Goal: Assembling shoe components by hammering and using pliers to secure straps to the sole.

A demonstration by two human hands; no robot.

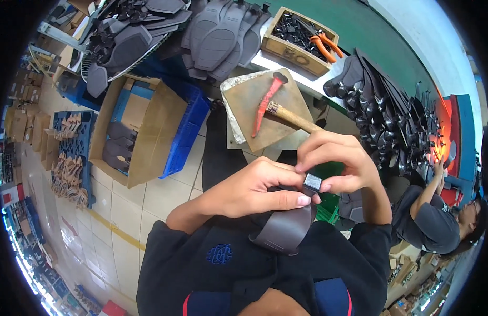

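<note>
In front of my chest is a dark brown heeled shoe sole [284, 229], its broad curved end hanging toward me. The heel's square end, a small black heel tip [313, 182] with a grey face, points up between my hands. My left hand [257, 188] is closed around the heel, thumb lying along its near side. With bent fingers, my right hand [343, 160] pinches at the heel tip from the other side. Just beyond, a hammer [292, 116] with a red head and wooden handle rests on a brown board [241, 108], its handle end near my right hand.
A wooden box [278, 49] of small black pieces holds orange-handled pliers [324, 47]. Dark heeled soles [383, 105] line the right side; flat soles [215, 37] are stacked behind. A cardboard box [154, 131] and blue crate [187, 131] stand left. A co-worker [431, 218] sits at right.
</note>
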